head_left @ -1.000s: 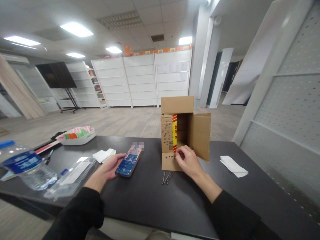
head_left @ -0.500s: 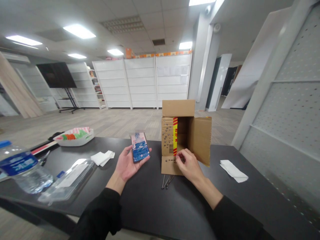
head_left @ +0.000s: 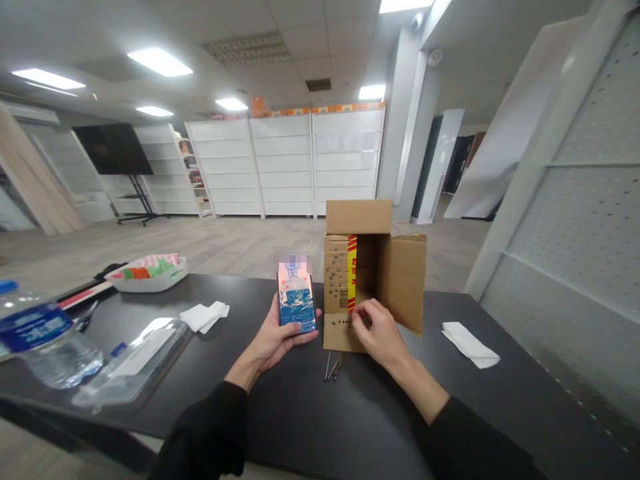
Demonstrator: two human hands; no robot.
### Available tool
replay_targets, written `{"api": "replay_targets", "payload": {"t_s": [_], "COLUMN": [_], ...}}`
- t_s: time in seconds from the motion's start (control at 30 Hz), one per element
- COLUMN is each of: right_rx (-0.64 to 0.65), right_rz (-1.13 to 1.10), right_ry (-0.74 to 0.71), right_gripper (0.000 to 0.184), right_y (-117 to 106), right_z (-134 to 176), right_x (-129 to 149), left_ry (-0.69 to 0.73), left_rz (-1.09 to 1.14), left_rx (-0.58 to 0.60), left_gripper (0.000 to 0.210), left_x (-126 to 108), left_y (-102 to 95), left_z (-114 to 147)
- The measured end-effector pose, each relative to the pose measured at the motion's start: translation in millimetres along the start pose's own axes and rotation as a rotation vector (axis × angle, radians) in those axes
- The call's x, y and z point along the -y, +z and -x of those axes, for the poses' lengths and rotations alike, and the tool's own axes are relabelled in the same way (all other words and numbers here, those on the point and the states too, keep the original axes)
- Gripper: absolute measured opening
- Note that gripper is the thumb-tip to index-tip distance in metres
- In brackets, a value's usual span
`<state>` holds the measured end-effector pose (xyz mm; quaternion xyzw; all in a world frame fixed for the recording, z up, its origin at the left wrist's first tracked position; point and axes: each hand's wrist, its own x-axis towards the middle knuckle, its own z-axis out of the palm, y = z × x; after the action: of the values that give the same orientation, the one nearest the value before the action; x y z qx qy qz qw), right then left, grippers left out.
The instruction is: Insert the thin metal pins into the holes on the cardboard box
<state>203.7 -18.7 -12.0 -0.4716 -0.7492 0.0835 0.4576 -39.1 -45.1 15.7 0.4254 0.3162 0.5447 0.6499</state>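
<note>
My left hand [head_left: 270, 343] is wrapped round a smartphone [head_left: 298, 303] with a lit blue and pink screen, held upright above the table, thumb on its lower part. On the right stands an open cardboard box [head_left: 335, 273], its opening towards me, with a yellow and red tape strip and many small round spots on its left flap. My right hand [head_left: 377, 330] is pinched at the lower flap, beside a row of small dark holes; whatever lies between its fingertips is hidden. Below that flap several thin metal rods, like long nails or screws [head_left: 334, 367], lie on the table.
The dark table [head_left: 300, 420] also bears a water bottle [head_left: 43, 340], a clear plastic case [head_left: 137, 360], a white basket [head_left: 155, 281] with colourful contents, and folded tissues [head_left: 205, 316] on the left. Another folded tissue [head_left: 470, 345] lies to the right of the box.
My left hand has moved right with the phone, closer to the box, and tilted it more upright; the thumb has come onto the screen. My right hand stays pinched at the lower flap.
</note>
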Motion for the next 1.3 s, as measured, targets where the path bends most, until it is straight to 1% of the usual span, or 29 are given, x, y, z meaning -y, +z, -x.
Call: {"api": "replay_targets", "payload": {"t_s": [0.23, 0.63, 0.87, 1.07, 1.3], "right_rx": [0.01, 0.011, 0.01, 0.011, 0.012], "right_rz": [-0.014, -0.008, -0.014, -0.018, -0.018], "right_ry": [0.01, 0.005, -0.001, 0.003, 0.002], "right_gripper": [0.013, 0.012, 0.013, 0.012, 0.012], "right_y": [-1.8, -0.8, -0.3, -0.2, -1.0], "right_z": [0.7, 0.9, 0.2, 0.6, 0.4], "right_x": [2.9, 2.4, 2.6, 1.9, 3.5], "left_ry": [-0.017, -0.01, -0.014, -0.014, -0.01], "left_rz": [-0.017, -0.022, -0.062, -0.042, -0.049], "left_rx": [0.042, 0.054, 0.032, 0.054, 0.029], "left_gripper": [0.088, 0.093, 0.09, 0.092, 0.089], "left_x": [2.9, 3.5, 2.5, 3.6, 2.5], "left_y": [2.6, 1.6, 3.2, 1.5, 3.2], "left_z": [1.4, 1.7, 2.3, 1.8, 2.3]}}
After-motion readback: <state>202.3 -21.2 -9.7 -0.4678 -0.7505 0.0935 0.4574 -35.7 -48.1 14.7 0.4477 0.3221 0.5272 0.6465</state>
